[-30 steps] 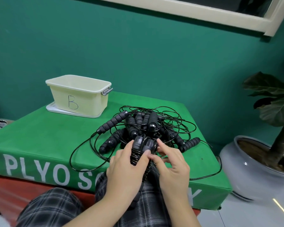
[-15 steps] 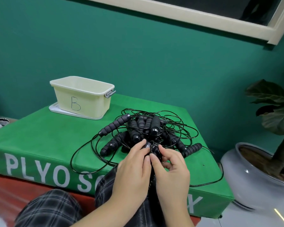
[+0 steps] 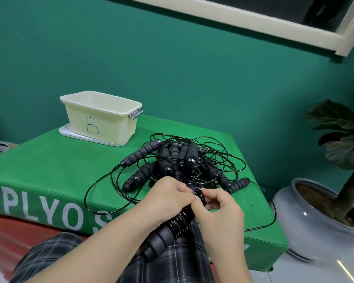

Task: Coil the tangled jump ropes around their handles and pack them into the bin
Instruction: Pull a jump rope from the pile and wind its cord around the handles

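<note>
Jump ropes [image 3: 184,160] heaped in black tangle on green bench [image 3: 49,172], right of cream bin [image 3: 98,117] marked B, well apart. Head view: one coiled handle bundle [image 3: 168,227] held over lap at bench edge; left grip [image 3: 168,199] wrapped round it, right grip [image 3: 217,209] pinching cord end at bundle top. Potted plant [image 3: 325,205] at right on floor.

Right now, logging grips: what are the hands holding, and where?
Both hands, left and right, hold one coiled jump rope at its handles' top end.
</note>
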